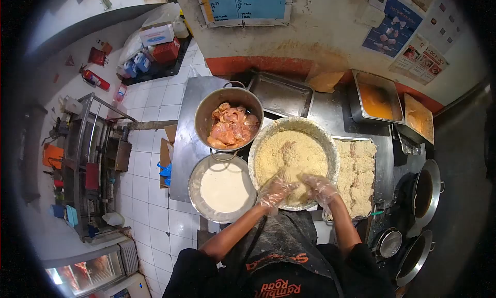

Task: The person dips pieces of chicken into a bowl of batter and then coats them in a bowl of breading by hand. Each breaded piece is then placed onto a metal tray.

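Note:
A large metal bowl (251, 166) full of pale breading crumbs (307, 148) stands right in front of me. My left hand (278, 190), in a clear plastic glove, is in the crumbs at the bowl's near side, its fingers partly buried. Beside it my right hand (321, 188), gloved too, reaches over the near right rim with its fingers stretched into the crumbs. A crumb-covered lump (289, 152), perhaps a chicken piece, lies beyond my fingers. Coated pieces (356, 179) fill a tray to the right. A pot (202, 103) holds raw chicken pieces (235, 126), behind a bowl of white batter (223, 187).
An upside-down or shallow metal tray (283, 94) lies against the wall. A deep pan of orange liquid (376, 103) sits at the back right. Two wide pans (427, 192) (416, 256) and a strainer (388, 243) stand right. Left, a metal rack (93, 143) borders the tiled floor.

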Tool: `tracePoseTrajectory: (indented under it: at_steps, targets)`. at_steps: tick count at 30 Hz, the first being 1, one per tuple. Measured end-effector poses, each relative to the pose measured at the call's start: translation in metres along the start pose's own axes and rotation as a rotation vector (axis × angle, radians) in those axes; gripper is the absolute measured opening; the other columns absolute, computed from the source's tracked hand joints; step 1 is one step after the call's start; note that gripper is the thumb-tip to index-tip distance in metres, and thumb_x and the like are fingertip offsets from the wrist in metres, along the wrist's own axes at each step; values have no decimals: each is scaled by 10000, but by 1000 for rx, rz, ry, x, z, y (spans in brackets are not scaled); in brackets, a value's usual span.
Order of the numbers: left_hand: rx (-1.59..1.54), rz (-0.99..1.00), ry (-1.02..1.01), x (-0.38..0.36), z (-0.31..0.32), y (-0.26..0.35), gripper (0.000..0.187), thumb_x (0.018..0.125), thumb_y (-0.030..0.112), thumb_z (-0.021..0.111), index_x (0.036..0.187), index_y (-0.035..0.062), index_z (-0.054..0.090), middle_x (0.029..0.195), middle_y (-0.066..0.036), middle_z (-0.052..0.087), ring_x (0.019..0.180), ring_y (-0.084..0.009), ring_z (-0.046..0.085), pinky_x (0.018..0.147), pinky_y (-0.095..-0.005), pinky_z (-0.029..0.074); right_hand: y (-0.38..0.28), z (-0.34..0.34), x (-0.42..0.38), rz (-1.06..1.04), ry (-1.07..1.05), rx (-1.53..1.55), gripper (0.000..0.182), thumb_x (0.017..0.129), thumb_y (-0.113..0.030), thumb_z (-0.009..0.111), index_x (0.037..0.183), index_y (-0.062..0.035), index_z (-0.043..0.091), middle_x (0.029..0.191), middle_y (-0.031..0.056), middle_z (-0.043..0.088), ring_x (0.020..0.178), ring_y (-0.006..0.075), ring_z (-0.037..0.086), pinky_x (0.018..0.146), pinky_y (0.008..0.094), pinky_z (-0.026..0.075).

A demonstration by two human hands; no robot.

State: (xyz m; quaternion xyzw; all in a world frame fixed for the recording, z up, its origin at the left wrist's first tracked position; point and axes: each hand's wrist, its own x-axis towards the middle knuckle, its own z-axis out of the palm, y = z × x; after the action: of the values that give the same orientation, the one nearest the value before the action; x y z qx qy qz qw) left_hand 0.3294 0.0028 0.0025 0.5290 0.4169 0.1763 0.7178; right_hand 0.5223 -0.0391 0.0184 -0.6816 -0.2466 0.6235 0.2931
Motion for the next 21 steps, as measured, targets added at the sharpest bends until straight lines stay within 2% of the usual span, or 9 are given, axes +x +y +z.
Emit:
tracePoseTrajectory:
  at_steps: [2, 3, 5, 6, 9, 12, 16, 19, 21]
  targets:
    - [14, 245, 134, -4, -4, 31, 658, 819, 270, 701, 1323, -9, 382, 1129, -138, 570, 925, -168, 576, 824, -292, 480, -36, -5, -21, -15, -112, 294, 600, 830, -337, 662, 1278, 13, 470, 1138, 202, 595, 968, 225, 609, 819, 309, 485]
    - [15, 241, 134, 0, -8, 29, 658, 819, 270, 701, 1323, -9, 382, 1129, -138, 570, 925, -168, 576, 824, -292, 480, -19, -16, 4, -12, -112, 296, 600, 830, -337, 662, 1278, 13, 470, 1138, 202, 595, 968, 225, 609, 819, 309, 485]
    - [-269, 146, 174, 24, -20, -2, 635, 828, 160, 693, 1345, 14, 354, 1122, -105, 567, 922, -162, 576, 812, -280, 493, 26, -44, 70, -694, -95, -284, 486, 881, -389, 601, 1209, -35, 546, 992, 47, 662, 597, 120, 572, 520, 245, 502]
    - [303, 503, 256, 67, -39, -95, 646, 829, 91, 678, 1366, 29, 323, 1178, -95, 534, 978, -168, 565, 830, -285, 503, -12, -19, 53, -461, 181, -412, 400, 903, -348, 566, 1162, -43, 581, 1058, 65, 657, 691, 162, 607, 558, 299, 524]
    - [47, 425, 368, 61, -41, -90, 646, 831, 33, 656, 1372, 21, 304, 1240, -101, 490, 1029, -150, 538, 862, -282, 495, -37, 17, 82, -741, 594, -801, 381, 803, -251, 644, 1147, -102, 576, 1059, 89, 647, 929, 243, 632, 766, 358, 509]
    - [-178, 415, 351, 36, -38, -63, 601, 834, -22, 620, 1354, -10, 320, 1285, -103, 458, 1057, -156, 530, 889, -274, 488, -63, 55, 111, -610, 676, -1278, 244, 797, -287, 612, 980, -127, 628, 931, 50, 655, 820, 254, 623, 670, 404, 466]
    - [-536, 256, 303, 8, -46, -42, 585, 822, -58, 600, 1347, 12, 351, 1296, -125, 452, 1091, -174, 511, 899, -281, 469, -60, 81, 132, -1047, 792, -1139, 237, 829, -323, 541, 889, -126, 659, 850, 78, 636, 769, 259, 595, 664, 451, 428]
    - [-375, 288, 358, -6, -38, -26, 552, 829, -72, 593, 1327, 1, 366, 1303, -110, 446, 1085, -177, 518, 902, -276, 474, -51, 91, 154, -774, 534, -1322, 242, 846, -308, 519, 899, -120, 661, 862, 87, 642, 855, 249, 596, 736, 451, 441]
    - [-371, 237, 350, -10, -38, -25, 560, 823, -58, 616, 1322, -10, 368, 1307, -105, 445, 1085, -176, 523, 907, -276, 469, 4, 90, 250, -888, 456, -647, 269, 864, -305, 490, 976, -118, 648, 971, 114, 639, 960, 269, 585, 873, 457, 419]
